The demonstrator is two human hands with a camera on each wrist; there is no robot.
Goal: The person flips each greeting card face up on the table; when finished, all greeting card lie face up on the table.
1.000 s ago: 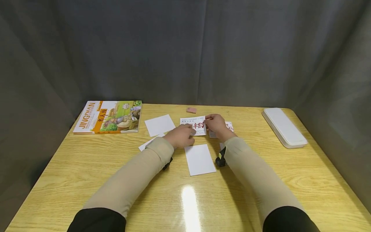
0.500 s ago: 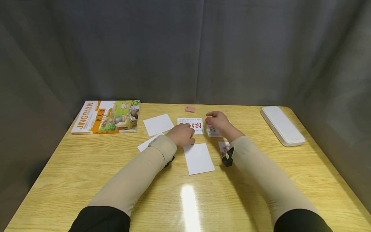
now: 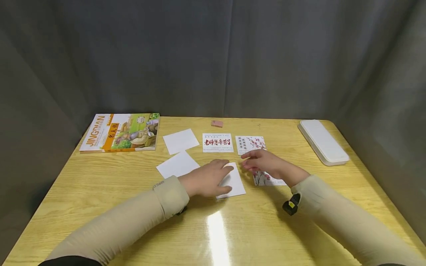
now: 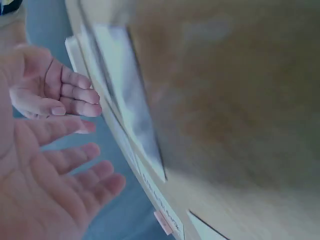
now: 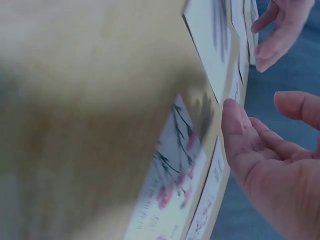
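My left hand (image 3: 208,179), fingers spread, hovers over a blank white card (image 3: 235,183) at the middle of the table. Across from it, my right hand (image 3: 267,164) has loosely bent fingers and holds nothing; it partly covers a card with pink flowers (image 5: 175,175). Behind the hands lie a card with large red characters (image 3: 217,143) and, right of it, a card with red blossoms (image 3: 256,142). Two more blank white cards (image 3: 181,141) lie at the left, the nearer one (image 3: 178,163) close by the left wrist. Both palms face each other in the left wrist view.
A colourful book (image 3: 123,133) lies at the back left of the wooden table (image 3: 149,236). A small pink eraser-like block (image 3: 217,123) sits near the back edge. At the right is a white oblong case (image 3: 323,143). A grey curtain (image 3: 166,59) hangs behind.
Both hands have drawn back toward me from the red-character card, which now lies uncovered. The right hand has let go of it and moved right; the left hand has come over the near blank card.
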